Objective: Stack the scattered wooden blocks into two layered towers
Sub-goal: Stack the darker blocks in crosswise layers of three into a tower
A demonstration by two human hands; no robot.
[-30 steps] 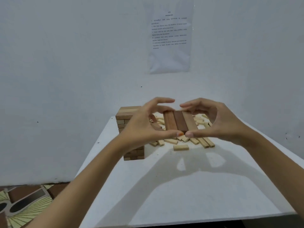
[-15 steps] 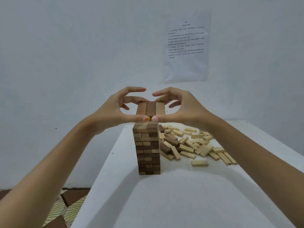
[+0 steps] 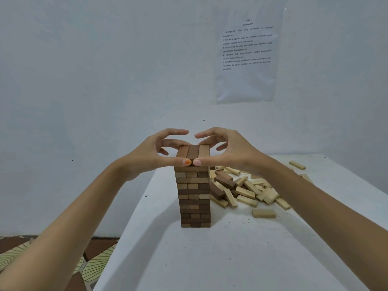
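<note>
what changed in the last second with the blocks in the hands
The row of three blocks moved left, over the tower, then down. It now seems to sit on the tower's top. The left hand and right hand still pinch its ends, and nothing was let go. The tower stands as before, and the loose blocks lie unchanged on the table.

The tower (image 3: pixel 194 198) stands near the left edge of the tabletop (image 3: pixel 231 259), with the loose pile (image 3: pixel 247 190) to its right. 3 blocks (image 3: pixel 193 152) lie side by side at its top.
</note>
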